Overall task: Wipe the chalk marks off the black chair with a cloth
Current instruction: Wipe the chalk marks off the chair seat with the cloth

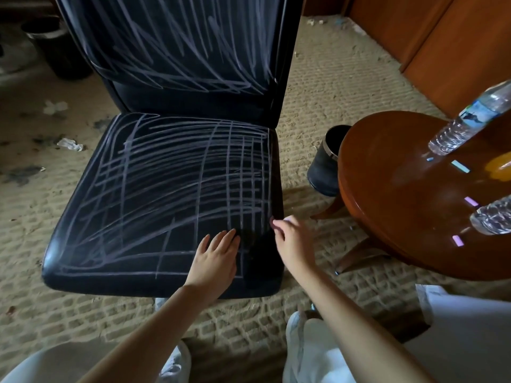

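Directly below the camera stands a black chair [154, 194] on a beige ribbed carpet [331, 78], its seat facing the viewer. Pale chalk marks [177, 172] cross nearly the whole seat in sweeping curves and a rough grid, and long strokes also cover the backrest [179, 51]. The person's left hand [217, 258] lies palm down on the seat near its front right corner, fingers straight and slightly spread, resting on the upholstery and holding nothing. The right hand [293, 241] is at the seat's right edge, fingers bent and tips bunched together against the side of the cushion; something pinkish shows at the fingertips (too small to say whether it is held or only a nail), so the pinch cannot be confirmed. Just right of the chair is one round wooden table [401, 203]. On it are two clear plastic water bottles [467, 120], the nearer one [492, 217] partly cut off by the frame edge. Four short chalk sticks lie between them: two blue [460, 166] and two lilac [457, 240]. One dark cylindrical bin [322, 164] sits on the carpet between chair and table. One crumpled white scrap [69, 144] lies on the floor left of the chair.
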`<state>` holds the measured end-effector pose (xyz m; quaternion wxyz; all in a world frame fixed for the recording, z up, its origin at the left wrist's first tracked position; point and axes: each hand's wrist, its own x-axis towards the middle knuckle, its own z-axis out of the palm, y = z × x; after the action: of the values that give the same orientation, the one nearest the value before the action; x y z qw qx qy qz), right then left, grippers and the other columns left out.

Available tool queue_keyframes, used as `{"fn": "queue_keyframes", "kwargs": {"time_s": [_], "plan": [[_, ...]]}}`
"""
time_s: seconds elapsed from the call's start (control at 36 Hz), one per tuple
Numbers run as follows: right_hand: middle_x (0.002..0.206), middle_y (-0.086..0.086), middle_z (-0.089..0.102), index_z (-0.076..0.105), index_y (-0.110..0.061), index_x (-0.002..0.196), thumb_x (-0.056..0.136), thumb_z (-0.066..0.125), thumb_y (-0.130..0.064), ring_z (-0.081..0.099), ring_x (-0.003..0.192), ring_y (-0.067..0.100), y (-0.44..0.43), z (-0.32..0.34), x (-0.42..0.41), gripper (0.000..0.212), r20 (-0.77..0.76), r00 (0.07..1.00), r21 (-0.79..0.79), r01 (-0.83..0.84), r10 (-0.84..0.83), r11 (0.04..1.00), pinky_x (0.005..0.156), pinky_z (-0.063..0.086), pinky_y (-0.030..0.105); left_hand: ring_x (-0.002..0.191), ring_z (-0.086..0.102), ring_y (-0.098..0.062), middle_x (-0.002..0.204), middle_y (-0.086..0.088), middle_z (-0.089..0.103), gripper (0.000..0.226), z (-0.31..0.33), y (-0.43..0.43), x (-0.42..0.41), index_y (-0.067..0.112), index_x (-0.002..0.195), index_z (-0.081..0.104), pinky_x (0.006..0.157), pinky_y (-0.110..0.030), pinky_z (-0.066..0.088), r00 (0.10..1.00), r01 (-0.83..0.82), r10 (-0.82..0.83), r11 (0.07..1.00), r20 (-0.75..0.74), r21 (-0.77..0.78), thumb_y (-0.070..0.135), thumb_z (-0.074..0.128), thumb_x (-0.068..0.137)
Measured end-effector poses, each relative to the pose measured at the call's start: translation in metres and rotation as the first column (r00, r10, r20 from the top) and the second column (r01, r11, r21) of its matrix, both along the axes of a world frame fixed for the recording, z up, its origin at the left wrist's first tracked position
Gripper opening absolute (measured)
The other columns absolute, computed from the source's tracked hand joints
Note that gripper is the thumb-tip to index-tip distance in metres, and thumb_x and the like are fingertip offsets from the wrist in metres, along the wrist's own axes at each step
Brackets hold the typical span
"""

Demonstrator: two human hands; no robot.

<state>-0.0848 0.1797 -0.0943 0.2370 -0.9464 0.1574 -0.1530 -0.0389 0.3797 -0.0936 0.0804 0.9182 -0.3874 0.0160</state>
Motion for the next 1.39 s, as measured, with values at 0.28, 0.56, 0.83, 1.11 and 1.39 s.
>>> {"fn": "queue_keyframes", "kwargs": {"time_s": [0.28,0.56,0.83,1.11,1.39], "plan": [[0.086,0.005,0.062,0.074,-0.008,0.093,0.074,0.072,0.004,0.060,0.072,0.022,0.007,0.001,-0.021,0.023,0.033,0.966,-0.059,-0.256,0.258,0.965,0.061,0.052,0.032,0.113,0.062,-0.025,0.124,-0.006,0.064,0.064,0.002,-0.001,-0.002,0.009,0.117,0.066,0.092,-0.049,0.049,0.999,-0.026,0.026,1.000,-0.024,0.002,0.016,0.085,0.056],[0.089,0.010,0.062,0.071,-0.003,0.094,0.081,0.065,0.004,0.061,0.075,0.027,-0.008,-0.003,0.011,0.017,-0.015,0.993,0.048,-0.114,0.115,0.992,0.064,0.049,0.029,0.105,0.060,-0.020,0.118,-0.001,0.063,0.044,0.002,-0.014,-0.007,0.013,0.117,0.066,0.096,-0.035,0.036,0.994,0.102,-0.099,0.989,0.034,-0.106,0.023,0.060,0.074],[0.086,0.008,0.061,0.070,-0.003,0.087,0.091,0.051,-0.011,0.059,0.073,0.023,0.018,-0.005,-0.013,0.021,0.020,0.958,0.119,-0.287,0.287,0.950,0.063,0.049,0.038,0.096,0.060,-0.018,0.101,0.001,0.068,0.040,0.013,-0.017,-0.002,0.012,0.103,0.072,0.088,-0.031,0.037,0.944,0.304,-0.286,0.948,0.165,-0.096,0.021,0.043,0.076],[0.090,0.009,0.059,0.069,-0.007,0.102,0.082,0.065,0.002,0.058,0.074,0.025,0.037,-0.005,-0.022,0.023,0.019,0.920,0.017,-0.391,0.391,0.920,0.063,0.051,0.034,0.098,0.052,-0.019,0.106,-0.003,0.070,0.041,-0.002,0.020,-0.032,0.010,0.102,0.074,0.087,-0.032,0.037,0.974,0.203,-0.185,0.969,0.127,-0.144,0.022,0.043,0.078],[0.089,0.010,0.060,0.066,-0.007,0.111,0.089,0.061,-0.004,0.056,0.073,0.026,0.063,-0.028,-0.019,0.023,0.100,0.829,-0.207,-0.524,0.551,0.826,0.059,0.047,0.036,0.103,0.066,-0.019,0.114,-0.004,0.069,0.045,-0.014,0.045,-0.050,0.009,0.110,0.072,0.100,-0.033,0.035,0.993,0.122,-0.122,0.986,0.009,-0.113,0.023,0.043,0.079]]}}
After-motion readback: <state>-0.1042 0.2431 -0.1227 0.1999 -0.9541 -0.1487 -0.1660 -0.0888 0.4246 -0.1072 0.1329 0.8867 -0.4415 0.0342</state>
